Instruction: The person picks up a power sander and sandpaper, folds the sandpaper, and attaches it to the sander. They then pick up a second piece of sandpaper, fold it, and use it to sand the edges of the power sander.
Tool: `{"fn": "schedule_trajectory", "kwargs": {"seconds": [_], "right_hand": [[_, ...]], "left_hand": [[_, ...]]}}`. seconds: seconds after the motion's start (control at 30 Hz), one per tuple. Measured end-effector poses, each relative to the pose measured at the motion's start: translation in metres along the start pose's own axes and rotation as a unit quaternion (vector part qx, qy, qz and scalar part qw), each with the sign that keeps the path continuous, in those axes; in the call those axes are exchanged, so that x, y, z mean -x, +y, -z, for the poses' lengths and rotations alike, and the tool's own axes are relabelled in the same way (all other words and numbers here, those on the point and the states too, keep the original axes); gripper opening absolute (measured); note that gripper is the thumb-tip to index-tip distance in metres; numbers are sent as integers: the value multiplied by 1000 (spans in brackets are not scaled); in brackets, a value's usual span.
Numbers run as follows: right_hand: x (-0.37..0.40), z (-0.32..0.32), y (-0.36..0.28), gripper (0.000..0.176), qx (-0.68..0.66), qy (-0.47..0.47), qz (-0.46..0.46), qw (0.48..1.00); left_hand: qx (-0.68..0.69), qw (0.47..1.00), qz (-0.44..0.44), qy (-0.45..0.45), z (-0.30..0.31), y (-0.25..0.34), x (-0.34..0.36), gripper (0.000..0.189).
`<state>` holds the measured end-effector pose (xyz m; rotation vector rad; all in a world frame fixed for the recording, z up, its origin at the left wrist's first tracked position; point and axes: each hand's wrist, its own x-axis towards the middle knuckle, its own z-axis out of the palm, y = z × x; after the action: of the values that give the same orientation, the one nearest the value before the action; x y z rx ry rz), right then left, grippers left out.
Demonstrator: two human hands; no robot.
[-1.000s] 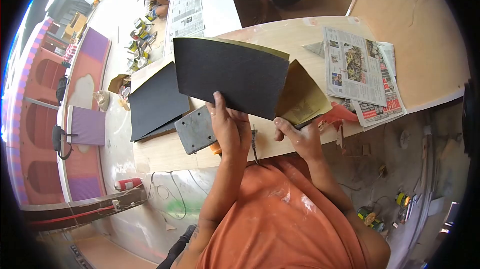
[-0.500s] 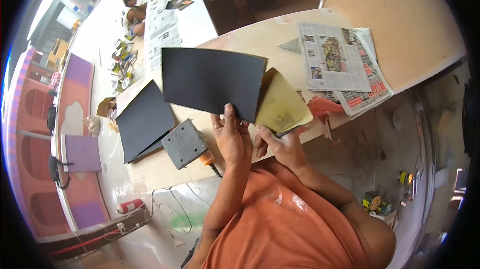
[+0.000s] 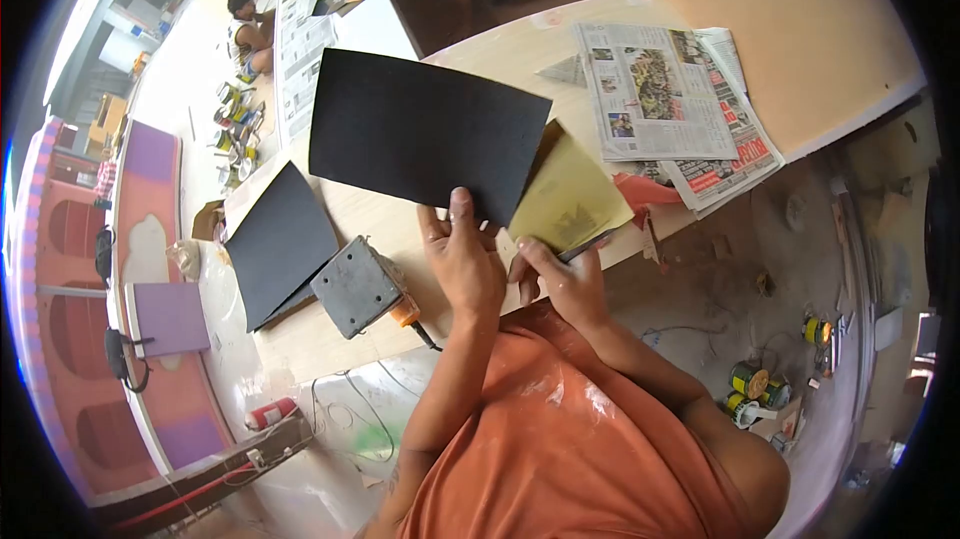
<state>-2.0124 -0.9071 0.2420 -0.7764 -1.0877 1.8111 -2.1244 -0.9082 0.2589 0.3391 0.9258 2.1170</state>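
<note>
My left hand (image 3: 465,254) is closed on the lower edge of a black sheet (image 3: 425,129), thumb on its dark face. My right hand (image 3: 565,279) grips a yellowish sheet (image 3: 575,194), which sits beside and partly behind the black one; a thin dark strip shows at its thumb. On the wooden table (image 3: 400,229), left of my hands, lies a sander (image 3: 355,289) with its flat grey pad facing up and an orange part below. More black sheets (image 3: 280,249) lie to its left, partly under the pad.
Newspapers (image 3: 655,99) lie at the table's right, near a red scrap (image 3: 650,189). Another person (image 3: 250,34) sits at the far left by a newspaper-covered white table (image 3: 400,34). Cans (image 3: 750,379) stand on the floor at right; a fire extinguisher (image 3: 270,413) is at lower left.
The black sheet has risen slightly and tilted, its right side lower. Both hands keep their grips. The whole view has shifted a little.
</note>
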Motion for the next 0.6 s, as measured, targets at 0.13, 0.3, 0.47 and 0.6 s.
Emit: {"fn": "schedule_trajectory", "kwargs": {"seconds": [0.13,0.3,0.47,0.6], "right_hand": [[-13,1,-13,25,28,14,-16,999],[-14,17,-10,24,158,100,-67,980],[-34,61,7,31,61,64,-98,991],[-29,23,-22,30,159,62,-58,984]], "left_hand": [[-2,998,60,-22,11,-4,4,30],[-55,989,139,-5,25,-12,5,34],[20,983,158,-90,26,-10,2,33],[-11,991,68,-111,24,-4,-1,32]]}}
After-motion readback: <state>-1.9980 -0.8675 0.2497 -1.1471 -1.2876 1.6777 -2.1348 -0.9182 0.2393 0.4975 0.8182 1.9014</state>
